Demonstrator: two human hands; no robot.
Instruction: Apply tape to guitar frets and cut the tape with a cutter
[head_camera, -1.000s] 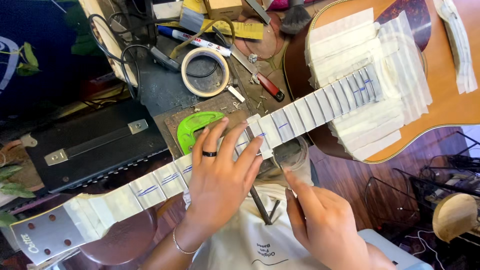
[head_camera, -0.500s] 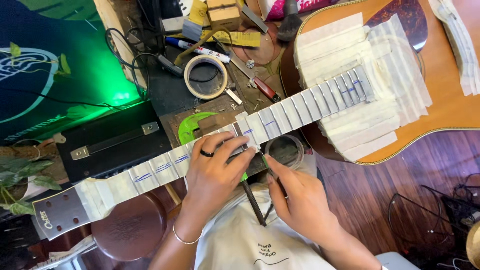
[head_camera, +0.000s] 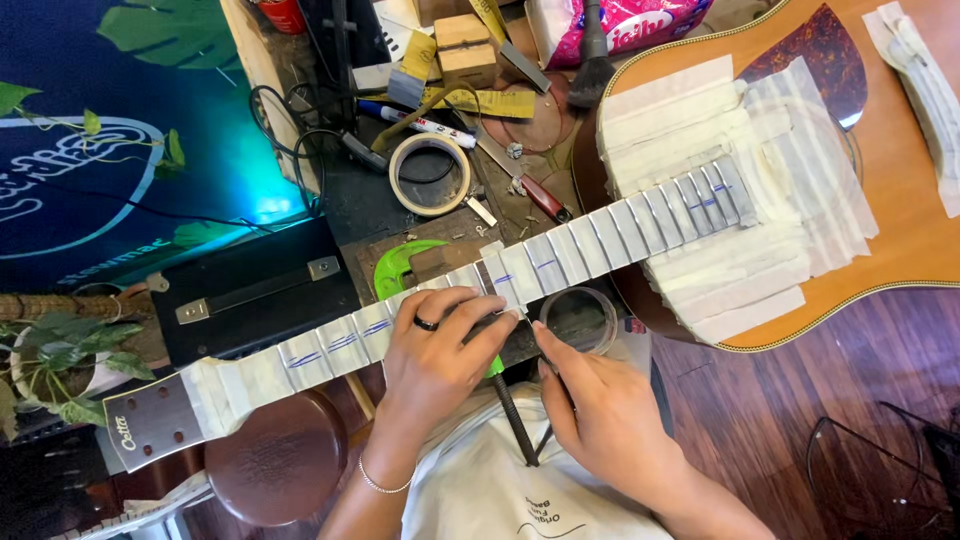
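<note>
Bright, sharp view; cyan glow at left.

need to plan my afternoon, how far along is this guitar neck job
Done: masking tape covers the guitar body around the fretboard, blue marks on several frets. In hand: left hand and right hand work mid-neck. Left: I can't tell how many frets remain.

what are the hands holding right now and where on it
The left hand lies over the taped guitar neck at mid-length, fingers curled across it. The right hand touches the neck's near edge with its fingertips. Whether either grips a tool cannot be told.
</note>
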